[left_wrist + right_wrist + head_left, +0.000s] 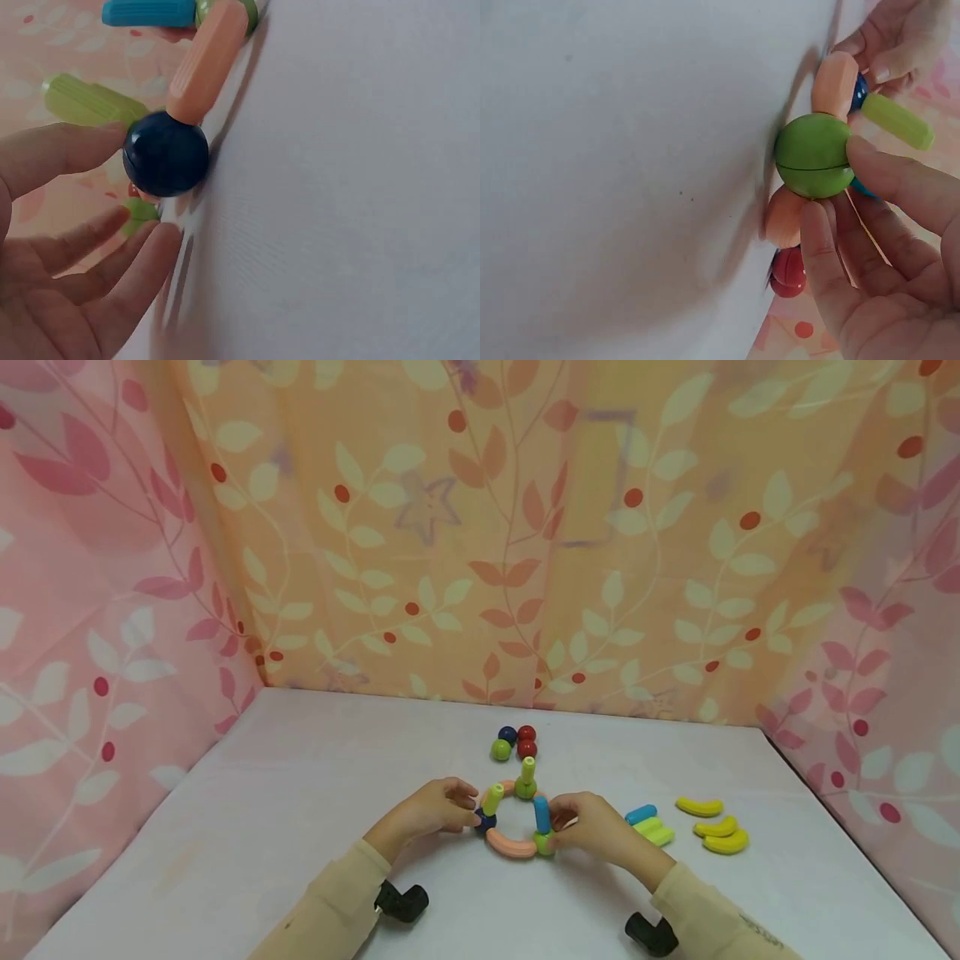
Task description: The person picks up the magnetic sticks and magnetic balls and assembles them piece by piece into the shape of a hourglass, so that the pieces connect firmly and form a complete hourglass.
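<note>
Soft even light, blurred wrist close-ups

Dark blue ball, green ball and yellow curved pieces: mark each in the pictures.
Dark blue ball (166, 154): left wrist view, middle of its rounded face, beside the left hand's fingertips.
Green ball (812, 155): right wrist view, centre, on its seam.
Yellow curved pieces (699, 807): head view, middle of the farthest of the three.
</note>
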Tool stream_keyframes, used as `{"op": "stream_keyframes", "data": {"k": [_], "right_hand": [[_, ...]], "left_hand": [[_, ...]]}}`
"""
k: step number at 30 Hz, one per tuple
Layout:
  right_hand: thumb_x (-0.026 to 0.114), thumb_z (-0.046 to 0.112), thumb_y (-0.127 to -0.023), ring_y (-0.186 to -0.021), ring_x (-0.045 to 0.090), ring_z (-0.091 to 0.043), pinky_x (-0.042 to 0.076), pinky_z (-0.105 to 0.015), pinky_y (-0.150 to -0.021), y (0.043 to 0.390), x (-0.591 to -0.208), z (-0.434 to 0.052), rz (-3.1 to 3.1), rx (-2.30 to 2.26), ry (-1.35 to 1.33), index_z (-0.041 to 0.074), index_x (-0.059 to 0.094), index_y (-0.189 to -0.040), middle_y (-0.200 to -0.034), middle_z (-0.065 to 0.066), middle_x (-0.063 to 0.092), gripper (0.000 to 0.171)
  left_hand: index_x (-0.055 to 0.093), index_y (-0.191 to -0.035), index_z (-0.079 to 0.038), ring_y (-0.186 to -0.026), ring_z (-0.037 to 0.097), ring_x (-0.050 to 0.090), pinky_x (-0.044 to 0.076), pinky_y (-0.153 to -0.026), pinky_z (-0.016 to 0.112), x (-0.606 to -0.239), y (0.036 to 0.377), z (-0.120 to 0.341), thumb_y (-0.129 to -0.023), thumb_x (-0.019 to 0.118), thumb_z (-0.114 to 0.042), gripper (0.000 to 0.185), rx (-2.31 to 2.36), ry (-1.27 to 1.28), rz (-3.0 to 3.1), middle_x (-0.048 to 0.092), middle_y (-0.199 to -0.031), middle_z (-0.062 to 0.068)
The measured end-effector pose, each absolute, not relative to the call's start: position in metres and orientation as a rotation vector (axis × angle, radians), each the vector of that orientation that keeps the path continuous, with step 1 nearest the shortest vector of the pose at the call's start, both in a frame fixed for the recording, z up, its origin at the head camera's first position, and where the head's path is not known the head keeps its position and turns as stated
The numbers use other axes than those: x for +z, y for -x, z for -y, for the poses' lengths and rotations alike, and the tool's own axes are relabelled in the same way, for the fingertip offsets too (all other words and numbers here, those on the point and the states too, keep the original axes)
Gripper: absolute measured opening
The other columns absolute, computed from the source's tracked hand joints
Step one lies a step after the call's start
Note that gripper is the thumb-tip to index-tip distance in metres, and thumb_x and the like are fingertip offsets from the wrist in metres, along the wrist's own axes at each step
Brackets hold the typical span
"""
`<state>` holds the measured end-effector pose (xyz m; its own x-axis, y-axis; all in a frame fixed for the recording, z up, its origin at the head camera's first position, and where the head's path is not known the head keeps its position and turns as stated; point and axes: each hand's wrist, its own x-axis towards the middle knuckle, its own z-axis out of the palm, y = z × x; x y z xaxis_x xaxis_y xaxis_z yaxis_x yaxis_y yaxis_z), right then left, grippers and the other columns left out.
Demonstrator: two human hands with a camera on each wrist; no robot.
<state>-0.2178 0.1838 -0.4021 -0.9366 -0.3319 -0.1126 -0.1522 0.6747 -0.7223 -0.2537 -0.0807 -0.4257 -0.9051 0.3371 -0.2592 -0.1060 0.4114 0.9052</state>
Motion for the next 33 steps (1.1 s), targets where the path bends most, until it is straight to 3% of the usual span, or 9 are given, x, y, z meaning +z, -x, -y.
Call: {"op": "stream_keyframes", "data": {"k": [4,8,15,23,33], "right_hand": [[0.083,0.017,-0.080,-0.094,0.062,-0.016,0.055,-0.036,-0.083,0.217,-0.402,-0.185,-2.679,-1.183,0.297,0.009,0.072,-0.111,-0.095,0.001,0.071,0.034],[0.081,0.022,-0.082,-0.100,0.061,-0.016,0.054,-0.035,-0.083,0.216,-0.401,-0.181,-2.713,-1.278,0.184,0.014,0.073,-0.111,-0.096,0.003,0.071,0.031],[0.078,0.019,-0.085,-0.103,0.062,-0.017,0.058,-0.036,-0.084,0.219,-0.399,-0.172,-2.747,-1.336,0.155,0.014,0.075,-0.108,-0.101,0.002,0.073,0.024],[0.079,0.016,-0.083,-0.098,0.063,-0.016,0.057,-0.035,-0.083,0.224,-0.400,-0.170,-2.749,-1.336,0.210,0.012,0.074,-0.106,-0.096,0.002,0.072,0.024],[0.081,0.006,-0.080,-0.090,0.063,-0.015,0.059,-0.030,-0.078,0.230,-0.396,-0.167,-2.669,-1.471,0.229,0.005,0.060,-0.129,-0.096,-0.003,0.069,0.054]], "left_hand": [[0.059,-0.128,-0.003,-0.108,0.019,0.063,0.057,-0.089,0.035,-0.422,0.253,0.078,-0.084,0.078,-0.013,0.049,1.574,-0.297,-2.271,0.062,-0.129,0.011],[0.062,-0.124,-0.006,-0.111,0.019,0.063,0.056,-0.092,0.035,-0.419,0.252,0.075,-0.085,0.077,-0.017,0.043,1.600,-0.392,-2.293,0.065,-0.125,0.008],[0.069,-0.113,-0.011,-0.102,0.015,0.065,0.056,-0.087,0.031,-0.419,0.251,0.067,-0.085,0.077,-0.016,0.029,1.598,-0.415,-2.360,0.072,-0.109,0.003],[0.071,-0.106,-0.010,-0.093,0.012,0.064,0.056,-0.083,0.029,-0.418,0.252,0.056,-0.084,0.077,-0.015,0.024,1.546,-0.434,-2.440,0.072,-0.101,0.001],[0.071,-0.108,-0.008,-0.087,0.010,0.063,0.055,-0.078,0.026,-0.417,0.257,0.051,-0.083,0.078,-0.012,0.027,1.509,-0.476,-2.505,0.071,-0.095,0.000]]}}
